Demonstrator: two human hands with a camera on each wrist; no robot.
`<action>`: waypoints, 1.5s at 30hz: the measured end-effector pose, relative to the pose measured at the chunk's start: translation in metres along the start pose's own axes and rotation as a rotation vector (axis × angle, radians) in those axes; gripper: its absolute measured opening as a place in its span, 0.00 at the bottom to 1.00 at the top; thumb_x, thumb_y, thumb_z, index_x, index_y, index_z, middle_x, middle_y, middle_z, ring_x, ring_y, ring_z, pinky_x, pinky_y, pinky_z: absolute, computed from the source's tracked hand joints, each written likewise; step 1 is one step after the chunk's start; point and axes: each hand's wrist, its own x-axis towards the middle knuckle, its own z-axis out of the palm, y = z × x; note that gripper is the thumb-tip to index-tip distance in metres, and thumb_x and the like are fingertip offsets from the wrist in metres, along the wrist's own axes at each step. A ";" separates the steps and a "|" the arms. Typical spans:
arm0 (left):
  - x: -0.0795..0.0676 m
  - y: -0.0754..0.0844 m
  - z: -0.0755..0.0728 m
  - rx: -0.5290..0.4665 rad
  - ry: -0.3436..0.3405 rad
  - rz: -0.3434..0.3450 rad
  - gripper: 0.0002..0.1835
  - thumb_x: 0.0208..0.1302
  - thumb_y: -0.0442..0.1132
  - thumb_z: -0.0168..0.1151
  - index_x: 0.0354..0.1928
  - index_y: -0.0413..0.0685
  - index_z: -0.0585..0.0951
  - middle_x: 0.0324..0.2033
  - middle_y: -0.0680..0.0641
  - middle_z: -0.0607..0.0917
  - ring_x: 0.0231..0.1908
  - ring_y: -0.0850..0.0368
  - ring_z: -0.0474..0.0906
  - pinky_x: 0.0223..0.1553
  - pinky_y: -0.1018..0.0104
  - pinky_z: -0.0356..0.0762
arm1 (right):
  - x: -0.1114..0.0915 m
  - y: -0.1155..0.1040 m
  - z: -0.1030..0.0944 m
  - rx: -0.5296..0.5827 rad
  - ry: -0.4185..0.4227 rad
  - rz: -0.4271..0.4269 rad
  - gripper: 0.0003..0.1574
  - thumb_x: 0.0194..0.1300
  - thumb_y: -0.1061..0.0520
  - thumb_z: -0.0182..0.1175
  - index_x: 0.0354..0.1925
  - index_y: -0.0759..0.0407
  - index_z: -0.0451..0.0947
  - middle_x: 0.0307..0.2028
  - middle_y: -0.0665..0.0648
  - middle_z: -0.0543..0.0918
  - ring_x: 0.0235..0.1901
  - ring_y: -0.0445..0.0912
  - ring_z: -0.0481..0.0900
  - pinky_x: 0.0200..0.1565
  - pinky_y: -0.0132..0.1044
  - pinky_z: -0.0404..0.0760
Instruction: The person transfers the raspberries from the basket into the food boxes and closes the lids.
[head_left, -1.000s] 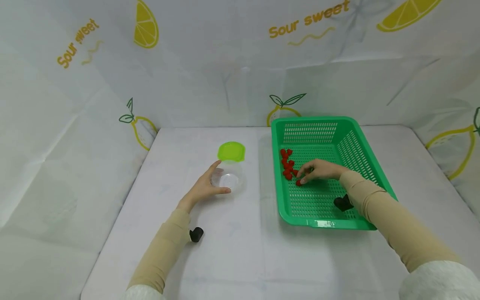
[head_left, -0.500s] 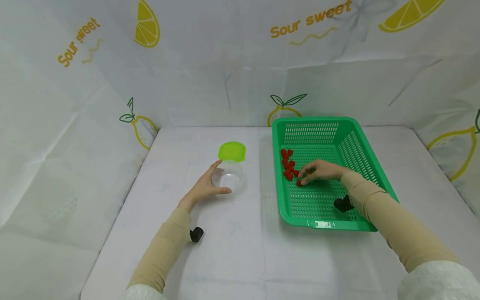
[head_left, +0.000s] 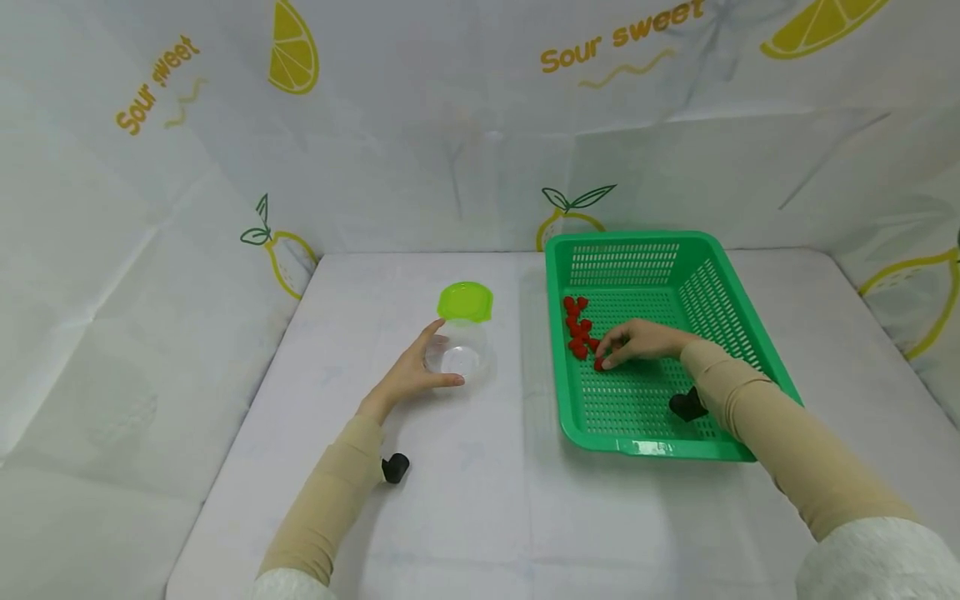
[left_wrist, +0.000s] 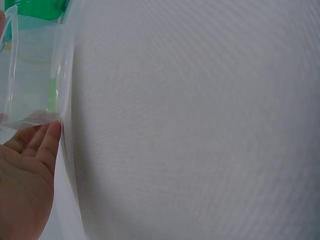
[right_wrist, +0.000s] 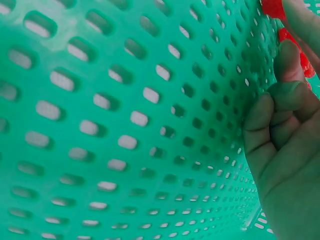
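My left hand [head_left: 411,371] curves around a clear plastic bowl [head_left: 459,360], thumb on the near side and fingers on the far side. In the left wrist view, fingertips touch the wall of this bowl [left_wrist: 35,70], close to its base. On the right, my right hand [head_left: 637,342] reaches down into a green basket [head_left: 660,448]. Its thumb and fingertips pinch a small red strawberry [head_left: 598,364] near the basket floor. The right wrist view shows that strawberry [right_wrist: 272,7] at the thumb, with the other fingers curled. Several more strawberries [head_left: 577,329] lie along the basket's left wall.
A bright green lid [head_left: 465,302] lies flat on the white-covered table [head_left: 465,517] just behind the bowl. White sheeting [head_left: 420,150] with lemon prints rises behind and at the sides. The basket's raised rim surrounds the right hand.
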 end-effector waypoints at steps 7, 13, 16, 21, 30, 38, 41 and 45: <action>0.001 0.001 0.002 0.005 0.003 -0.006 0.59 0.39 0.55 0.76 0.72 0.62 0.49 0.62 0.47 0.70 0.65 0.47 0.62 0.67 0.44 0.56 | -0.006 -0.007 0.000 0.012 -0.015 0.004 0.20 0.57 0.47 0.64 0.45 0.57 0.80 0.25 0.51 0.74 0.29 0.43 0.67 0.38 0.36 0.67; 0.002 -0.001 0.002 0.008 -0.005 -0.010 0.59 0.38 0.57 0.76 0.71 0.66 0.49 0.63 0.47 0.69 0.67 0.45 0.59 0.67 0.42 0.53 | -0.011 -0.017 -0.001 0.038 -0.029 -0.011 0.18 0.57 0.48 0.64 0.44 0.55 0.80 0.22 0.51 0.70 0.25 0.42 0.64 0.34 0.36 0.65; 0.002 -0.001 0.001 0.005 -0.009 -0.017 0.59 0.38 0.58 0.76 0.71 0.69 0.48 0.63 0.48 0.69 0.68 0.45 0.58 0.67 0.41 0.53 | -0.013 -0.023 -0.002 0.052 -0.042 -0.020 0.18 0.57 0.49 0.64 0.44 0.55 0.80 0.21 0.52 0.69 0.23 0.41 0.63 0.32 0.36 0.65; 0.002 0.001 0.000 0.006 -0.011 -0.017 0.59 0.38 0.57 0.76 0.71 0.67 0.48 0.63 0.48 0.69 0.68 0.45 0.58 0.67 0.41 0.53 | -0.018 -0.034 -0.004 0.059 -0.060 -0.048 0.17 0.58 0.50 0.64 0.44 0.56 0.81 0.19 0.54 0.68 0.20 0.39 0.60 0.30 0.36 0.66; 0.000 0.003 0.001 0.001 -0.012 -0.020 0.59 0.39 0.57 0.75 0.71 0.66 0.48 0.63 0.48 0.69 0.67 0.45 0.59 0.67 0.41 0.54 | -0.027 -0.050 -0.015 0.056 -0.053 -0.059 0.16 0.58 0.48 0.64 0.44 0.53 0.81 0.19 0.51 0.68 0.20 0.40 0.61 0.31 0.36 0.69; 0.000 0.001 0.000 -0.002 -0.010 -0.025 0.59 0.38 0.59 0.75 0.71 0.68 0.48 0.63 0.49 0.69 0.68 0.45 0.57 0.66 0.40 0.54 | -0.032 -0.067 -0.027 0.053 -0.048 -0.080 0.20 0.58 0.47 0.64 0.46 0.56 0.80 0.18 0.49 0.66 0.22 0.40 0.61 0.32 0.35 0.68; 0.000 0.001 0.001 -0.004 -0.016 -0.022 0.60 0.38 0.59 0.75 0.72 0.66 0.48 0.63 0.49 0.68 0.68 0.45 0.57 0.66 0.39 0.54 | -0.033 -0.071 -0.031 0.063 -0.043 -0.085 0.22 0.58 0.47 0.64 0.47 0.57 0.80 0.18 0.49 0.66 0.23 0.41 0.63 0.35 0.36 0.69; 0.001 0.000 0.001 0.000 -0.018 -0.021 0.60 0.38 0.59 0.75 0.72 0.66 0.48 0.63 0.48 0.68 0.68 0.45 0.57 0.66 0.39 0.54 | -0.034 -0.077 -0.038 0.093 -0.037 -0.096 0.22 0.59 0.48 0.63 0.49 0.58 0.79 0.21 0.49 0.71 0.30 0.45 0.67 0.39 0.37 0.71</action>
